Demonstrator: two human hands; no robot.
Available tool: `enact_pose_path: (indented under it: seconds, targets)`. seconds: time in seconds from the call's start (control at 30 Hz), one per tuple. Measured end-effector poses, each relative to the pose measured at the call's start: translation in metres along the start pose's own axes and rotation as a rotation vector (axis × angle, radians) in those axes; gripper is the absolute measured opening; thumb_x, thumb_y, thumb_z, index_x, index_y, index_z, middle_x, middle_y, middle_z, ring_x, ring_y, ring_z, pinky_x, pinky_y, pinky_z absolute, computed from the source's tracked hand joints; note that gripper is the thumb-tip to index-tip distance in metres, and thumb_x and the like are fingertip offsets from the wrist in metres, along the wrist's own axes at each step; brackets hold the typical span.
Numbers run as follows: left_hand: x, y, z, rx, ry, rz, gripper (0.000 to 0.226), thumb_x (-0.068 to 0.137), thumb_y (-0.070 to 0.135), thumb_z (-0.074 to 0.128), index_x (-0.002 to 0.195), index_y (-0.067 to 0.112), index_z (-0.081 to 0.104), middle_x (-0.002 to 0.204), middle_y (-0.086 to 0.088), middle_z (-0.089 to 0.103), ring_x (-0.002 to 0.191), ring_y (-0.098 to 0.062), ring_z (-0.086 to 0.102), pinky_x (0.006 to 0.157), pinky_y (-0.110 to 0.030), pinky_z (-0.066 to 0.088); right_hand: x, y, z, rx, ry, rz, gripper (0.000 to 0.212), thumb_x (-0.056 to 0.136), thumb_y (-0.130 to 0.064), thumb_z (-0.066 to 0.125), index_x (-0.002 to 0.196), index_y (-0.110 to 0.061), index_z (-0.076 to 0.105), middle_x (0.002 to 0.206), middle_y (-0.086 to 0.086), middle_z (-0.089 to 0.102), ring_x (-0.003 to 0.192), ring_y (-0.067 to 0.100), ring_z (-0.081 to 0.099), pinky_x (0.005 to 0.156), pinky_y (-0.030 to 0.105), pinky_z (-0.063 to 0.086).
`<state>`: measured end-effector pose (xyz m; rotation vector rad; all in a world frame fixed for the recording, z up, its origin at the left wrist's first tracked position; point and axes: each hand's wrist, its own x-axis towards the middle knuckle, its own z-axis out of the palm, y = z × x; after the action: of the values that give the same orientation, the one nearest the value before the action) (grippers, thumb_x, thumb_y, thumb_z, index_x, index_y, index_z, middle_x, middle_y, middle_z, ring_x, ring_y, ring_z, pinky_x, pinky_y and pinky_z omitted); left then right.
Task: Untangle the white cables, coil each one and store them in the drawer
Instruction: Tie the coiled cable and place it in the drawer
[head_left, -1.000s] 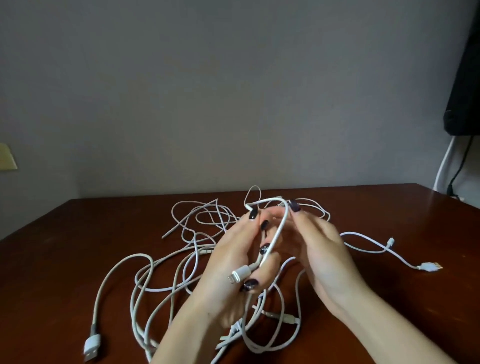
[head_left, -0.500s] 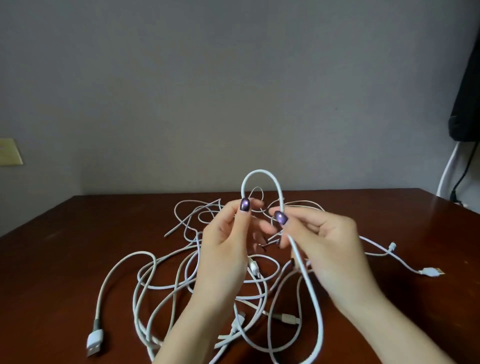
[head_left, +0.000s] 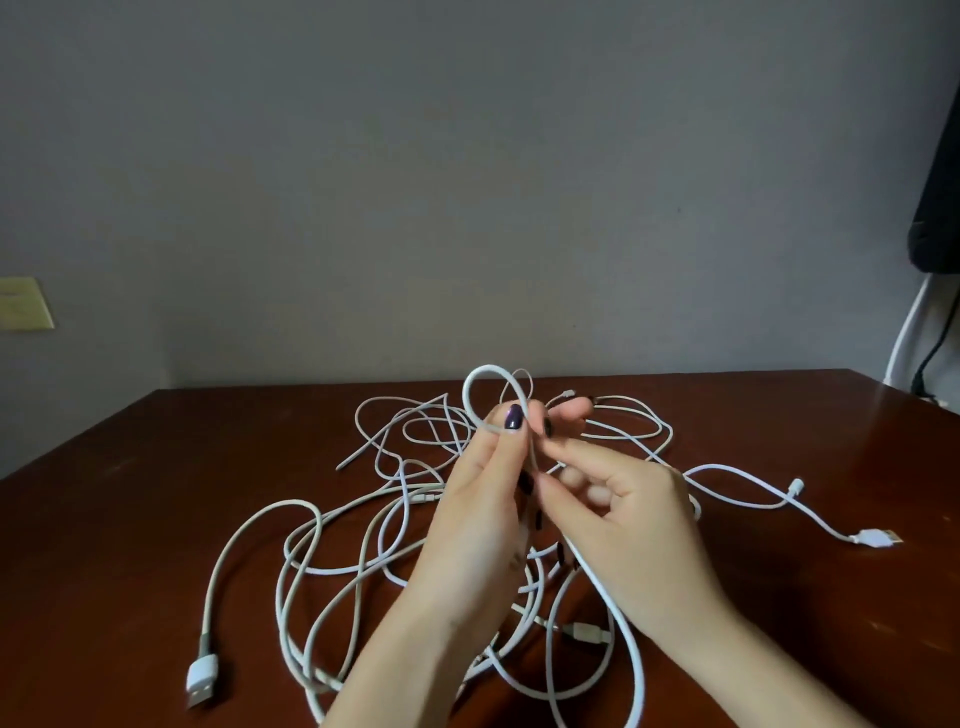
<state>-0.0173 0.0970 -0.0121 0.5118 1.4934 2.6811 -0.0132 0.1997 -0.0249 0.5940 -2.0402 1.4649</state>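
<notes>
Left grip (head_left: 467, 519) pinches closed a cable (head_left: 485, 368) loop above the tangle (head_left: 332, 571); right grip (head_left: 639, 525), just beside, holds its run, slack trailing nearward across the tangle.

Surface: dark red-brown wooden table (head_left: 130, 493), glossy.
Load: white cables (head_left: 363, 519), one loose tangle, mid-table.
Front left: USB-A plug (head_left: 202, 680), lying flat, apart from the tangle.
Right: second USB-A plug (head_left: 878, 538); small connector (head_left: 796, 486) near it.

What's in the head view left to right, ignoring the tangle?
Wall plate, grey-collared USB plug, left hand, right hand (both holding one white cable), gold-tipped USB plug, black object.
</notes>
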Motion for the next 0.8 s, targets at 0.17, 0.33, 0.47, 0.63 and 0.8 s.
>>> enact_pose_path:
  seconds: [0.17,0.33,0.47,0.63,0.8]
  targets:
    - [0.017,0.005,-0.009,-0.132,0.151,0.112,0.024,0.101,0.021,0.031,0.085,0.015,0.048,0.086,-0.003,0.075,0.078,-0.016,0.072,0.067,-0.030,0.055,0.005,-0.002,-0.010,0.240,-0.399,0.302,0.055,0.075,-0.003,0.069,0.116,-0.037,0.057,0.070,-0.002,0.067,0.055,0.013,0.062,0.061,0.021,0.049]
    - [0.028,0.014,-0.031,-0.293,0.356,0.199,0.020,0.104,0.025,0.030,0.092,0.022,0.046,0.056,0.005,0.056,0.045,-0.009,0.048,0.046,-0.021,0.049,0.008,-0.005,-0.019,0.328,-0.787,0.499,0.013,0.091,-0.020,0.060,0.096,-0.009,0.055,0.076,0.000,0.066,0.057,0.016,0.062,0.058,0.021,0.049]
    - [0.023,0.025,-0.047,-0.454,0.385,0.238,0.019,0.104,0.025,0.032,0.087,0.023,0.042,0.057,0.007,0.031,0.043,-0.006,0.028,0.038,-0.015,0.030,0.012,-0.001,-0.021,0.259,-0.582,0.496,0.018,0.085,-0.027,0.055,0.081,-0.012,0.064,0.053,-0.004,0.054,0.045,0.006,0.042,0.046,0.013,0.036]
    - [0.023,0.029,-0.062,-0.534,0.340,0.242,0.025,0.103,0.028,0.031,0.080,0.022,0.037,0.058,0.008,0.028,0.043,-0.006,0.022,0.036,-0.016,0.022,0.023,0.003,-0.038,0.041,-0.071,0.120,0.011,0.074,-0.004,0.074,0.070,-0.014,0.071,0.057,-0.008,0.064,0.054,0.000,0.054,0.052,0.009,0.041]
    - [0.026,0.016,-0.054,-0.132,0.287,0.071,0.020,0.101,0.013,0.035,0.103,0.020,0.053,0.056,0.006,0.034,0.042,-0.005,0.027,0.035,-0.014,0.024,0.014,0.006,-0.035,-0.112,-0.292,0.035,0.025,0.076,0.004,0.074,0.069,-0.020,0.073,0.071,-0.009,0.070,0.063,-0.001,0.062,0.053,0.007,0.041]
